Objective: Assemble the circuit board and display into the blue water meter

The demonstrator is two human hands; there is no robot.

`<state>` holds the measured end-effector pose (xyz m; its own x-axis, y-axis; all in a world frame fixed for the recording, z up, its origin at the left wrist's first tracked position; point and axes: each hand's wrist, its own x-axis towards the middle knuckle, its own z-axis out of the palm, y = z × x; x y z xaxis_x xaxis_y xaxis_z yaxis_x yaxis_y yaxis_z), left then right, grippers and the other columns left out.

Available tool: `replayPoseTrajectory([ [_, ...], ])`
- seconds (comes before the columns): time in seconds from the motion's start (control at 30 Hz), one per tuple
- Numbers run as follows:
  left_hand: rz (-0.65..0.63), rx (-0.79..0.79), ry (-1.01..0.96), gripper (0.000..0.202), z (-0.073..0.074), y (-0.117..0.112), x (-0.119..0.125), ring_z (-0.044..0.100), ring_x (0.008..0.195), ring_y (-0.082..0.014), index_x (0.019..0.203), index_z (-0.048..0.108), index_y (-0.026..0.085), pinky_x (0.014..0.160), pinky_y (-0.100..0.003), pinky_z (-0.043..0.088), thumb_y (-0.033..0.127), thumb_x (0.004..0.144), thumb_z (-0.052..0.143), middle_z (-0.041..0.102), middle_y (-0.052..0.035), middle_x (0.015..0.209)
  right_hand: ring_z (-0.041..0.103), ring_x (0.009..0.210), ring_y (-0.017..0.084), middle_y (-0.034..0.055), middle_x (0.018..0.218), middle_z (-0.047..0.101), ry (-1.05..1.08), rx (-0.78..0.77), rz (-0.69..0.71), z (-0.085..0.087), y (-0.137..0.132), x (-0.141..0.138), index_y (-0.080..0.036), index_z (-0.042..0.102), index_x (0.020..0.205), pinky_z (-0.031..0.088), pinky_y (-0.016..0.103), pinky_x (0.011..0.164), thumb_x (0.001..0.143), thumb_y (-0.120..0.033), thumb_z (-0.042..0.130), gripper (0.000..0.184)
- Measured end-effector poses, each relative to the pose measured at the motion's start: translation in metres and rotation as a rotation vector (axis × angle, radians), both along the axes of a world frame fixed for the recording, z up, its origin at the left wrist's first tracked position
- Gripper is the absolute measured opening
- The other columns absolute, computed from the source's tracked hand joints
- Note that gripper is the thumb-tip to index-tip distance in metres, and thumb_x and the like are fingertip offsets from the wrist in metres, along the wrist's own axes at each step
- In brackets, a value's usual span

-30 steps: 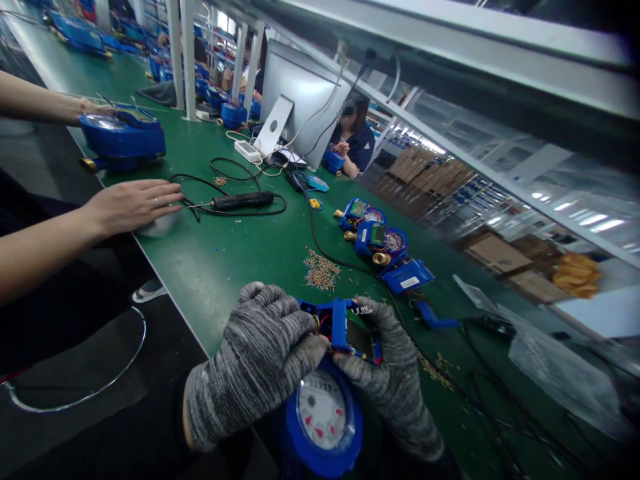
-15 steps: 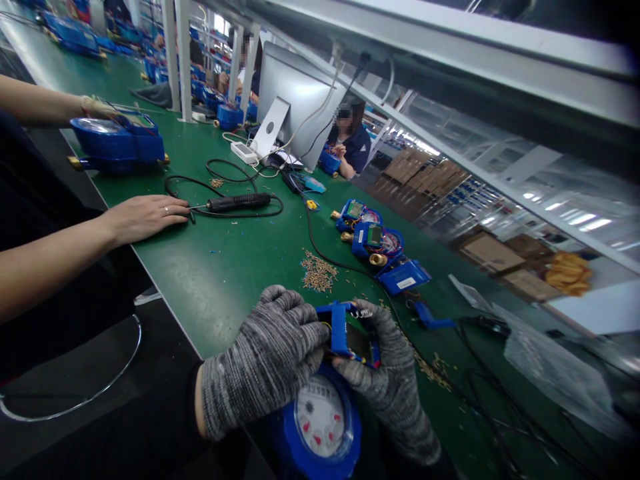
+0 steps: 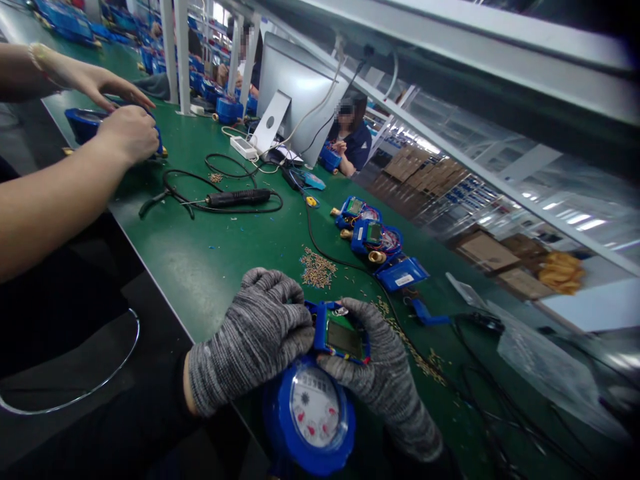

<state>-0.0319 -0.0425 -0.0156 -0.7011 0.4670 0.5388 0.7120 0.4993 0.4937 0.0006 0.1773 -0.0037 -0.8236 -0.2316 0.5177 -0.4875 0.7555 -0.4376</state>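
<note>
A blue water meter (image 3: 310, 417) with a round white dial and red pointers is at the table's near edge. Just beyond the dial is its blue display housing (image 3: 341, 333), with a green circuit board and grey screen inside. My right hand (image 3: 383, 373), in a grey knit glove, grips the housing from the right, thumb at the near side and fingers around the far side. My left hand (image 3: 255, 340), gloved alike, has its fingers closed against the housing's left side; the fingertips are partly hidden.
Small brass screws (image 3: 319, 268) lie in a pile on the green table (image 3: 200, 267). Several opened blue meters (image 3: 376, 239) stand at the right. A black electric screwdriver (image 3: 239, 198) rests near its cable. At the left a co-worker's hands (image 3: 127, 130) handle another meter.
The display housing has tilted so its screen faces me more, and both my hands have shifted slightly left with it. The co-worker's near hand has moved from the table to the other meter.
</note>
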Motion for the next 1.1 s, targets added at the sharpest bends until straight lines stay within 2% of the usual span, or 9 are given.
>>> replayPoseTrajectory([
  [0.13,-0.229,0.106,-0.044,0.014,0.004,-0.014,-0.013,0.059,0.103,-0.0233,0.085,0.071,0.022,0.097,-0.047,0.04,0.033,0.091,0.066,0.067,-0.0031,0.105,0.072,0.099,0.024,0.0064,0.113,0.07,0.023,0.008,-0.005,-0.001,-0.001,0.002,-0.027,0.055,0.123,0.064,0.036,0.084,0.081,-0.067,0.072,0.06],
  [0.23,-0.425,0.268,-0.266,0.01,0.001,-0.022,-0.023,0.061,0.108,-0.0195,0.091,0.069,0.018,0.099,-0.039,0.047,0.026,0.093,0.064,0.065,-0.0062,0.112,0.072,0.099,0.023,0.005,0.114,0.07,0.008,-0.011,0.007,-0.001,-0.002,0.003,-0.028,0.055,0.123,0.064,0.034,0.084,0.082,-0.067,0.071,0.059],
  [0.3,-0.472,0.355,-0.398,0.01,-0.002,-0.023,-0.028,0.061,0.111,-0.0192,0.093,0.068,0.017,0.098,-0.035,0.05,0.023,0.094,0.061,0.063,-0.0082,0.116,0.072,0.099,0.022,0.0047,0.113,0.07,0.001,-0.022,0.008,-0.001,-0.003,0.004,-0.029,0.055,0.123,0.064,0.034,0.085,0.082,-0.069,0.07,0.059],
  [0.47,-0.406,0.495,-0.395,0.01,-0.008,-0.018,-0.028,0.065,0.098,-0.0185,0.094,0.066,0.016,0.087,-0.033,0.056,0.024,0.09,0.066,0.065,-0.0085,0.107,0.072,0.099,0.023,0.0055,0.113,0.069,0.008,-0.016,-0.002,-0.003,-0.002,0.004,-0.028,0.055,0.124,0.064,0.035,0.085,0.082,-0.068,0.071,0.061],
  [0.53,-0.377,0.486,-0.336,0.011,-0.01,-0.016,-0.026,0.066,0.094,-0.0183,0.094,0.066,0.016,0.09,-0.035,0.055,0.025,0.089,0.066,0.068,-0.0074,0.1,0.072,0.099,0.023,0.0057,0.113,0.07,0.004,-0.016,-0.003,-0.004,-0.002,0.004,-0.027,0.055,0.124,0.064,0.035,0.085,0.081,-0.068,0.071,0.061],
  [0.63,-0.367,0.42,-0.294,0.008,-0.012,-0.013,-0.023,0.066,0.107,-0.0203,0.095,0.066,0.017,0.117,-0.047,0.036,0.023,0.092,0.062,0.072,-0.0051,0.099,0.072,0.099,0.024,0.0065,0.113,0.069,-0.003,-0.019,-0.005,-0.004,-0.002,0.004,-0.026,0.055,0.124,0.063,0.036,0.086,0.081,-0.067,0.072,0.061],
  [0.73,-0.393,0.402,-0.353,0.01,-0.014,-0.011,-0.022,0.063,0.121,-0.0208,0.101,0.065,0.019,0.127,-0.048,0.016,0.022,0.095,0.057,0.074,-0.0046,0.109,0.072,0.1,0.023,0.0068,0.113,0.069,0.01,-0.015,0.001,-0.003,-0.002,0.005,-0.026,0.055,0.123,0.064,0.035,0.086,0.082,-0.065,0.071,0.059],
  [0.9,-0.382,0.432,-0.378,0.011,-0.016,-0.007,-0.023,0.068,0.11,-0.0184,0.102,0.063,0.02,0.127,-0.045,0.019,0.026,0.097,0.055,0.073,-0.0051,0.115,0.072,0.098,0.023,0.0064,0.111,0.07,0.004,-0.021,-0.004,-0.001,-0.004,0.003,-0.026,0.055,0.123,0.064,0.035,0.085,0.082,-0.066,0.071,0.06],
  [1.1,-0.186,0.421,-0.1,0.003,-0.021,0.002,-0.023,0.07,0.099,-0.0162,0.095,0.064,0.02,0.123,-0.046,0.025,0.021,0.095,0.061,0.074,-0.0001,0.094,0.072,0.098,0.024,0.0073,0.112,0.071,-0.013,-0.036,-0.011,-0.001,-0.005,0.003,-0.024,0.057,0.122,0.064,0.037,0.086,0.081,-0.064,0.074,0.059],
])
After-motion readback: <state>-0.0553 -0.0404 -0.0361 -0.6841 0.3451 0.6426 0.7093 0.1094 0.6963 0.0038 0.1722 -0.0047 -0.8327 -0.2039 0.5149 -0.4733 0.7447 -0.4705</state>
